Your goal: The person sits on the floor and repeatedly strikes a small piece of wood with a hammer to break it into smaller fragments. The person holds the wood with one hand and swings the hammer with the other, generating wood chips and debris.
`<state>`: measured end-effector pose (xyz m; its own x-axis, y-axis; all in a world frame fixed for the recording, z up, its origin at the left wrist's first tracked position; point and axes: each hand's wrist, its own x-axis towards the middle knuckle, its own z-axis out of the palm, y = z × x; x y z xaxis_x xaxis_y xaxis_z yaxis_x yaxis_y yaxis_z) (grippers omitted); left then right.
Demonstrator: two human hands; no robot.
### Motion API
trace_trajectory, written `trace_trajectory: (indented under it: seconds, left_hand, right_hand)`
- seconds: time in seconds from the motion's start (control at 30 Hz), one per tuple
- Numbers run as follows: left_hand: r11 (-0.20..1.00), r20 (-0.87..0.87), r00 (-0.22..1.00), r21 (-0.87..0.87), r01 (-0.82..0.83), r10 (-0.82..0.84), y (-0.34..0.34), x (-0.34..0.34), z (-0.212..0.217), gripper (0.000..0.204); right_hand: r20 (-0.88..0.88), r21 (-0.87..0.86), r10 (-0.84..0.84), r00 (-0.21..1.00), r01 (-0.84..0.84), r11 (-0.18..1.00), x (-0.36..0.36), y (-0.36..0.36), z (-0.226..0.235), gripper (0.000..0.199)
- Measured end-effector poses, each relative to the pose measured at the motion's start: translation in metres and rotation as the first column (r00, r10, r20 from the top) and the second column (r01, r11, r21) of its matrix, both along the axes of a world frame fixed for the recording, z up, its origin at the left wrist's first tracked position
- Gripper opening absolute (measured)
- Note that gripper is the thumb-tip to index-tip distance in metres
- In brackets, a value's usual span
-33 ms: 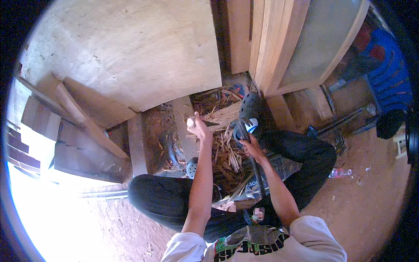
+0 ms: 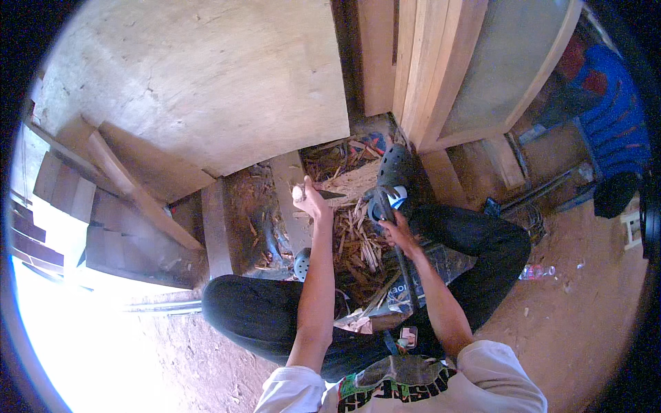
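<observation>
My left hand [image 2: 315, 202] is closed around a tool with a pale, rounded handle end [image 2: 298, 193]. A dark tapering blade [image 2: 332, 195] shows to the right of that fist, over a rough-cut piece of wood [image 2: 357, 182]. My right hand [image 2: 398, 234] grips a long black bar [image 2: 406, 272] that slants down toward my lap. At the bar's upper end sits a dark, bulky part with a blue and white patch [image 2: 397, 198]; its kind is unclear. Splintered wood chips [image 2: 358, 237] lie between my legs, below and between both hands.
My dark perforated clog [image 2: 392, 164] is beyond the right hand. A large pale board [image 2: 200, 76] stands at the far left, framed panels [image 2: 475, 76] at the far right. Planks [image 2: 141, 189] lean on the left. A plastic bottle [image 2: 537, 272] lies on the right-hand floor.
My left hand has shifted very slightly left with its tool, and more of the dark blade's outline shows. My right hand and the black bar look unmoved.
</observation>
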<state>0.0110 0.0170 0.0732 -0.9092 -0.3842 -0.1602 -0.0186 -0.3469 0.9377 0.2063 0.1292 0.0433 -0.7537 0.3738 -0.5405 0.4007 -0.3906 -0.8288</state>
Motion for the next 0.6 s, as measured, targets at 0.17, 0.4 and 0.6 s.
trace_trajectory:
  seconds: [0.17,0.4,0.6]
  left_hand:
    - [0.985,0.036,0.997,-0.158,-0.062,0.069,-0.012,-0.011,-0.011,0.03]
    - [0.898,-0.168,0.968,-0.429,0.097,-0.185,-0.025,-0.024,-0.062,0.033]
    - [0.891,-0.169,0.948,-0.419,0.177,-0.269,-0.031,-0.029,-0.087,0.041]
  right_hand:
    - [0.008,0.021,-0.022,1.0,0.022,1.0,0.004,0.006,-0.008,0.032]
    - [0.013,0.057,0.01,1.0,-0.011,0.998,-0.008,0.01,-0.023,0.034]
    - [-0.022,0.127,-0.014,1.0,0.017,0.992,-0.007,0.007,-0.018,0.033]
